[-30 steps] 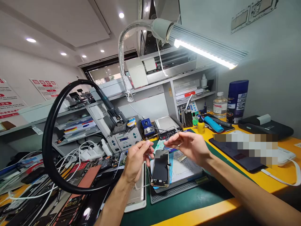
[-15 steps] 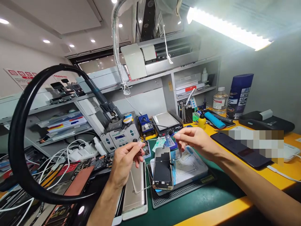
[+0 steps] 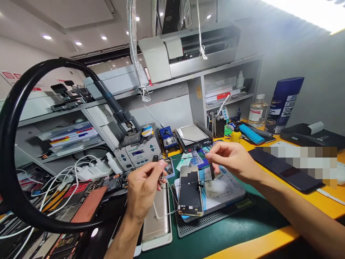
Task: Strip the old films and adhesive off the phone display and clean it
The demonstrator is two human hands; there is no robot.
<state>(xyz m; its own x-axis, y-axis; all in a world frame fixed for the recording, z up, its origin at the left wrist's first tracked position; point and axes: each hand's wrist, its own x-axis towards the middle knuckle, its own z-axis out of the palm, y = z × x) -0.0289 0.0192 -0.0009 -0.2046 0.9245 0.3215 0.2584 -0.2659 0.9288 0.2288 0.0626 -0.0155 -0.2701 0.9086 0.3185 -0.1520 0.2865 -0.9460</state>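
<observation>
My left hand [image 3: 144, 187] is closed in a pinch, with a small metallic part [image 3: 161, 177] at its fingertips; its kind is too small to make out. My right hand [image 3: 233, 162] pinches a thin dark strip [image 3: 212, 169] that hangs below its fingers. Between the hands lies a phone screen assembly [image 3: 190, 190], its dark back facing up, on a light blue-and-white box [image 3: 223, 190]. A thin dark line crosses above the screen; what it belongs to is unclear. Below my left hand rests a gold phone [image 3: 156, 219].
A black ring-shaped arm [image 3: 8, 118] loops at left over stacked phone parts [image 3: 88, 205] and white cables. Behind stand a rework station [image 3: 138, 153] and a heating plate [image 3: 192, 135]. At right are a yellow bottle [image 3: 236, 135], a spray can [image 3: 284, 104] and a black phone [image 3: 280, 171].
The camera view has shifted slightly. Both hands keep their pinches at about the same height. The piece under my right fingers now appears darker and more upright.
</observation>
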